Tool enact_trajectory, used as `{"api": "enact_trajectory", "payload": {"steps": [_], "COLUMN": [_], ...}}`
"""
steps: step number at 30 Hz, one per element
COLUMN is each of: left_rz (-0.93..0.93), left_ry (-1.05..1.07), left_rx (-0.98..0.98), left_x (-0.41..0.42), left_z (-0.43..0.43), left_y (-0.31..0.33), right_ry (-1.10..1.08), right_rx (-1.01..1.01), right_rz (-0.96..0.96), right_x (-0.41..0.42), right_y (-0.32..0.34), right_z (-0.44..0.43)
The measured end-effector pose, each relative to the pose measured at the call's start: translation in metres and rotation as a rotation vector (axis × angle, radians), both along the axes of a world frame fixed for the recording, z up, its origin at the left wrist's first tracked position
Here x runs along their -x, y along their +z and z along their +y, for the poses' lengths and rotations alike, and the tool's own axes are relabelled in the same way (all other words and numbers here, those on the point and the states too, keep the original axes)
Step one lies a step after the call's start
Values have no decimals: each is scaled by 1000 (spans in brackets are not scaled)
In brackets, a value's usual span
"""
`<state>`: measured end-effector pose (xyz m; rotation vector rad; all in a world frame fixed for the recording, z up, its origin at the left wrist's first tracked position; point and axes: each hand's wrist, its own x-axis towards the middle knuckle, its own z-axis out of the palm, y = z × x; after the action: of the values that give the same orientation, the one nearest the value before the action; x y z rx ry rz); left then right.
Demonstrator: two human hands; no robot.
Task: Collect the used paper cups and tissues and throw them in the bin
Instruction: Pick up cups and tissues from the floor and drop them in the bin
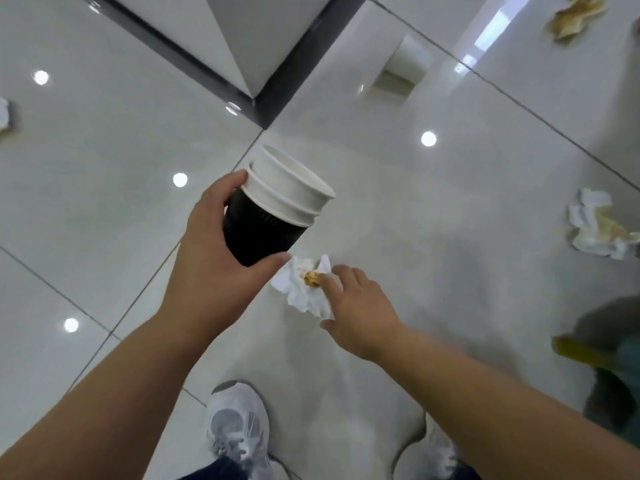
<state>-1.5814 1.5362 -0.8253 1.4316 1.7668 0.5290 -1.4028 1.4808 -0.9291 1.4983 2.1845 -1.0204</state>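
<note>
My left hand (221, 251) grips a stack of paper cups (273, 206), a black ribbed cup outermost with white cups nested inside, tilted to the right above the floor. Just below it a crumpled white tissue (301, 289) with a brown stain lies on the tile. My right hand (356, 306) reaches onto it, fingers curled around its right edge. Another stained crumpled tissue (599, 226) lies on the floor at the right. A third stained tissue (575, 15) sits at the top right. Part of a crumpled tissue (3, 116) shows at the left edge.
The floor is glossy pale tile with dark grout lines. A white wall corner with a black skirting (263, 105) juts in at the top centre. My two grey sneakers (239, 431) stand at the bottom. A blurred dark and yellow object (602, 358) sits at the right edge.
</note>
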Motion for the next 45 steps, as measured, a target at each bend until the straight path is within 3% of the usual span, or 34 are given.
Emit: {"api": "enact_trajectory", "payload": {"steps": [8,12,22,30,35,38,45], "left_rz": [-55,-70,-106,-155,-206,-227,-203], "left_ry": [-143,-225,-225,-364,-349,-351,-352], "left_rx": [-183,-226,-270,-224,-184,-151,-131], "left_x": [-34,-48,-79,-137,-189,-217,-258], "left_z": [70,81,87,86,90,94,106], "left_y": [-45,-48,-49,-52,-50,-43,9], "right_ry": [604,697,221,-438,-694,-782,-679], "right_rx": [-166,-213,-347,-264,-125,9,57], "right_rz": [14,18,-145,-319,-502,-446,-202], "right_x": [18,10,-137,-286,-367,-391,-386], "right_y": [-86,-80,-40,-33,-47,-63,-60], "right_z": [21,36,97,93,77,65,51]}}
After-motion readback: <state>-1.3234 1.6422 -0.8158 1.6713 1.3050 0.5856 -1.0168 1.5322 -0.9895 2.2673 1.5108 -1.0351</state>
